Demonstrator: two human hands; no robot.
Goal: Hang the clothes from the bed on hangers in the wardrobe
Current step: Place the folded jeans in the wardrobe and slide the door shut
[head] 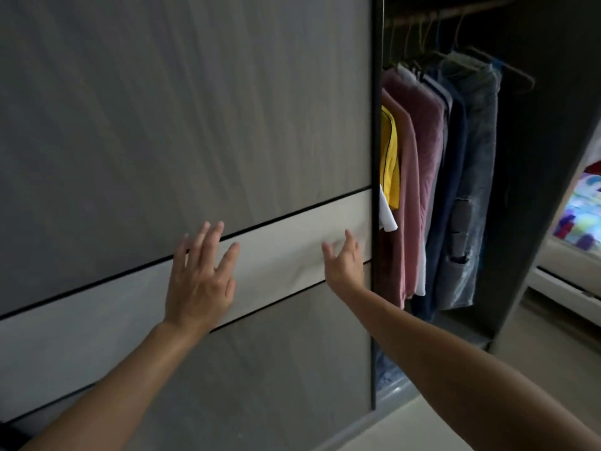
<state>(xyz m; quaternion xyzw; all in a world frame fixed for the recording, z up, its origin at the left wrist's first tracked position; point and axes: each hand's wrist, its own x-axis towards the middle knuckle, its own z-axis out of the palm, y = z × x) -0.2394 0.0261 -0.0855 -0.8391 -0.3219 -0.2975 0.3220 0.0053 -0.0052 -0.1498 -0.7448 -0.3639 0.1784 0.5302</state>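
Note:
A grey sliding wardrobe door [182, 125] with a pale band across it fills the left of the view. My left hand [201, 281] is open with spread fingers over the pale band. My right hand [344, 262] is open too, near the door's right edge. Neither hand holds anything. To the right, the wardrobe opening shows clothes on hangers: a yellow shirt [389, 154], a pink top [419, 177], a dark blue garment [450, 196] and ripped light jeans [474, 177]. They hang from a rail [455, 11] at the top.
An empty hanger [517, 76] hangs at the right end of the rail. The wardrobe's dark side panel [540, 190] stands right of the clothes. Beyond it lies a bed [575, 255] with a colourful cover [582, 209]. Pale floor [406, 428] runs below.

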